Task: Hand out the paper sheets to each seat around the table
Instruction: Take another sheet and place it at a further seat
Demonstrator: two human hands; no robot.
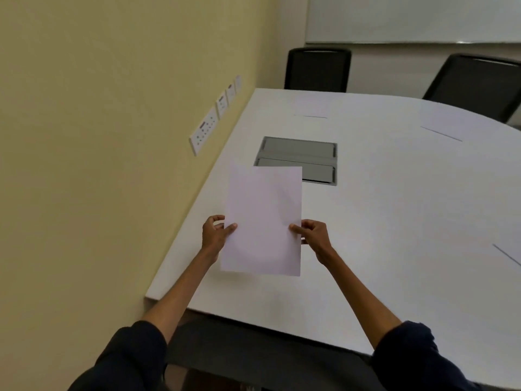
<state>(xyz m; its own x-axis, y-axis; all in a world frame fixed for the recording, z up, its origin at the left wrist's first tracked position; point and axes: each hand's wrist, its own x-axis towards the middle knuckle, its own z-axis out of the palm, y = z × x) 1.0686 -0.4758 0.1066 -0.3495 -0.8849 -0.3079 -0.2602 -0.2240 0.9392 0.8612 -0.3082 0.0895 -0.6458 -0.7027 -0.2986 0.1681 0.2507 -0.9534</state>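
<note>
white paper sheet (263, 221) pinched at both edges by left hand (215, 235) and right hand (314, 235) fingers.

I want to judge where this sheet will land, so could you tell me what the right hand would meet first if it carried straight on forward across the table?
Probably the grey recessed cable box in the white table, ahead of the right hand; depth is unclear.

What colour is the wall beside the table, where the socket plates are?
Pale yellow wall, seen best in the head view, left of the white table.
</note>
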